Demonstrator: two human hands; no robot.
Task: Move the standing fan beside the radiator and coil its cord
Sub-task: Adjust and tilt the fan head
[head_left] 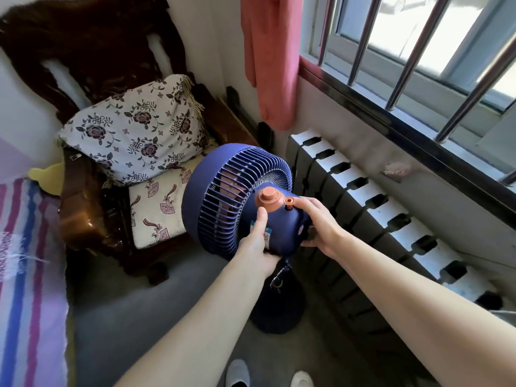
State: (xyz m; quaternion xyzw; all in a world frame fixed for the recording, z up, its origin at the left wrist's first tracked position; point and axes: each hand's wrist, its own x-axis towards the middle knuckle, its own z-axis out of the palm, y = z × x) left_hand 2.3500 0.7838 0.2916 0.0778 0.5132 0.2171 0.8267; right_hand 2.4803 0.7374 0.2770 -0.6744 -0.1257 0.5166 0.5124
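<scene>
A dark blue standing fan point(223, 191) with an orange knob on its motor housing stands on its round base point(279, 308) on the grey floor, right next to the radiator point(363, 191) under the window. My left hand point(258, 247) grips the left side of the motor housing, thumb up near the knob. My right hand point(321, 224) holds the housing's right side. The fan head faces away toward the chair. A short stretch of what may be the cord hangs by the pole; most of it is hidden.
A carved wooden chair point(83, 219) with a floral pillow point(134, 129) and seat cushion stands left of the fan. A striped bedspread point(25, 275) lies at far left. A pink curtain point(268, 57) hangs above the radiator's end. My feet point(268, 375) are near the bottom edge.
</scene>
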